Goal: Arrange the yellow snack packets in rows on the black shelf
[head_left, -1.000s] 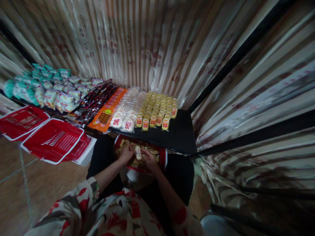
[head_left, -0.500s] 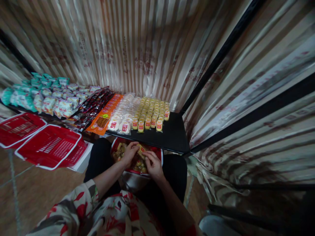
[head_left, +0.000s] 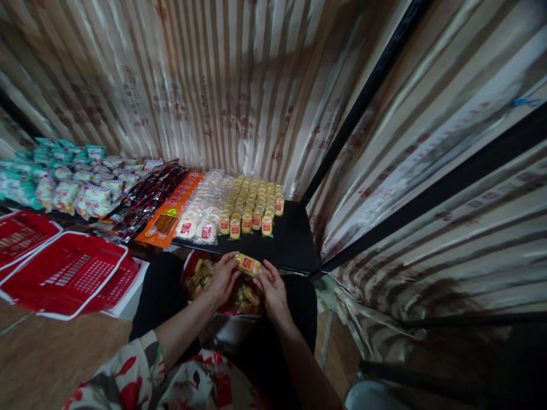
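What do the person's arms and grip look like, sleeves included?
The left grip and right grip are ordinary five-fingered hands, with no gloves. The forearms are uncovered. The left sleeve is loose and off-white, printed with red and grey leaf-like shapes; too little shows of the other to describe.

Held yellow packet with illegible lettering
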A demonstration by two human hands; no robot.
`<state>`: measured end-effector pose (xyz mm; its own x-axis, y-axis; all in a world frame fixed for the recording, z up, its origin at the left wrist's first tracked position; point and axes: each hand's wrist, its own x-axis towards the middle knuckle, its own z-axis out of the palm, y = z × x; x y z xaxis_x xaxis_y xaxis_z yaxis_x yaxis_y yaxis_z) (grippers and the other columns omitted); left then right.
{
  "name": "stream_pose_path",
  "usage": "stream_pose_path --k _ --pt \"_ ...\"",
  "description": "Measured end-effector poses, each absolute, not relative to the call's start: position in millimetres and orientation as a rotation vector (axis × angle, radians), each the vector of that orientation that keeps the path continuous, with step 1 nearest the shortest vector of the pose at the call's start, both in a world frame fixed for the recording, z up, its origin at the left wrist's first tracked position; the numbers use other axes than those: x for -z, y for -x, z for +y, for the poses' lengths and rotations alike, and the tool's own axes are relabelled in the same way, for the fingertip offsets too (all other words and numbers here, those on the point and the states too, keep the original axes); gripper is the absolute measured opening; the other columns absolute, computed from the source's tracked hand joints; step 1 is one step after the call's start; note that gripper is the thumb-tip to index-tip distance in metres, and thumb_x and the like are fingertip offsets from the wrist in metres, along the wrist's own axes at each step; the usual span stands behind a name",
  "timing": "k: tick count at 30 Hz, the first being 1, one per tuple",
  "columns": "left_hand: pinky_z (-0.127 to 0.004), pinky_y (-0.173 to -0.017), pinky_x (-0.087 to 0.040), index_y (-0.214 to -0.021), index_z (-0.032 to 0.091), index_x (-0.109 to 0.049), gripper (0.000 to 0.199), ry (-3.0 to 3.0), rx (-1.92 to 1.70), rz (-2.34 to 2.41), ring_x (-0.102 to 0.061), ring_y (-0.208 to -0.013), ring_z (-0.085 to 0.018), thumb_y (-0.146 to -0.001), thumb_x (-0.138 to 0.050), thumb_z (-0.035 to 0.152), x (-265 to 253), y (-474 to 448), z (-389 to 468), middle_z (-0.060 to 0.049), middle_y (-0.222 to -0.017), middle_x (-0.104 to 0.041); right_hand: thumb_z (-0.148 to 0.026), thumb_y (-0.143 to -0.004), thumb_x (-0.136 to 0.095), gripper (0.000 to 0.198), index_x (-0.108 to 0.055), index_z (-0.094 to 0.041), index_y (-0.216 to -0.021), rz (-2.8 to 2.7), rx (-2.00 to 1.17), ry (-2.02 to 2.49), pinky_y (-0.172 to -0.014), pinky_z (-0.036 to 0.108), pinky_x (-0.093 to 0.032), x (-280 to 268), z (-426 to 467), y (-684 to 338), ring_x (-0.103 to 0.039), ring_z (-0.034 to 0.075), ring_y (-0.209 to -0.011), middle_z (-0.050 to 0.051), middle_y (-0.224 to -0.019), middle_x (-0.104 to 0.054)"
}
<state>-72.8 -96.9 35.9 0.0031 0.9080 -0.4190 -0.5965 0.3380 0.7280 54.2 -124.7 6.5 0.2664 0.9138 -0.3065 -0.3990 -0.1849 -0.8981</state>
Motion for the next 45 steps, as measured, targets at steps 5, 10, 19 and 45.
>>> stream_pose_path --k 5,10,19,45 --pt "-0.023 -0.067 -0.047 -0.081 0.015 -0.06 0.029 -0.487 -1.109 1.06 -0.06 -0.069 -0.012 -0.055 -0.071 0.015 -29.5 59.4 -97.2 -0.001 -0.074 -0.064 -0.038 -0.063 -0.071 0.055 -0.053 -0.02 -0.111 -0.565 -1.157 1.249 -0.076 0.029 -0.051 -15.7 -106.8 -76.1 -0.063 0.017 -0.085 0.006 -0.1 -0.064" --pt "-0.02 -0.061 -0.046 -0.076 0.014 -0.059 0.028 -0.534 -1.04 1.069 -0.059 -0.064 -0.01 -0.053 -0.076 0.017 -25.9 38.0 -93.1 -0.001 -0.069 -0.063 -0.036 -0.063 -0.072 0.054 -0.053 -0.019 -0.11 -0.605 -1.108 1.204 -0.086 0.033 -0.048 -23.1 -94.4 -83.8 -0.062 0.019 -0.096 0.008 -0.107 -0.063" --pt "-0.02 -0.06 -0.045 -0.077 0.015 -0.057 0.021 -0.657 -1.082 1.134 -0.057 -0.061 -0.009 -0.059 -0.065 0.009 -26.7 4.6 -74.3 0.0 -0.069 -0.061 -0.038 -0.066 -0.066 0.047 -0.056 -0.016 -0.107 -0.719 -1.09 1.282 -0.079 0.033 -0.05 0.9 -82.4 -90.5 -0.064 0.019 -0.087 0.008 -0.095 -0.067" --pt "-0.038 -0.104 -0.034 -0.099 0.017 -0.065 0.044 -1.249 -1.201 1.421 -0.048 -0.116 -0.022 -0.063 -0.048 -0.001 3.3 20.1 -28.8 -0.009 -0.124 -0.053 -0.022 -0.083 -0.039 0.025 -0.057 -0.018 -0.099 -1.448 -0.337 1.471 -0.089 0.037 -0.043 14.6 -4.6 -71.5 -0.047 0.02 -0.105 0.011 -0.109 -0.055"
